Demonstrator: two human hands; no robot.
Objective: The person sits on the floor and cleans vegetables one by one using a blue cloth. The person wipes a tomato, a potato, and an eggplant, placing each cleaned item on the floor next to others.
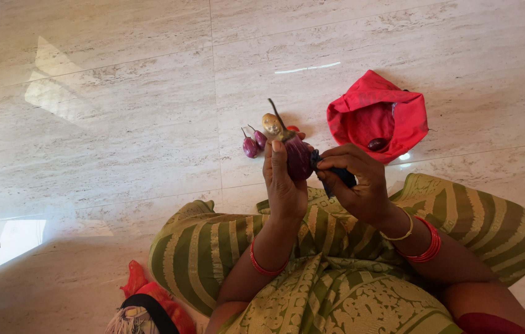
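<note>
My left hand (283,179) holds a small purple eggplant (298,156) upright by its body, stem pointing up. Right beside it, my right hand (355,182) is closed around a dark-handled tool (335,174), likely a knife, whose end meets the eggplant's side. Both hands hover above my lap, which is covered in green and gold striped cloth (330,260). On the floor just beyond the hands lie two small purple eggplants (254,142) and a pale yellowish one (271,124).
An open red cloth bag (376,114) sits on the beige marble floor (108,124) at the right, with a dark eggplant (377,144) inside. A red and black fabric item (151,303) lies at the lower left.
</note>
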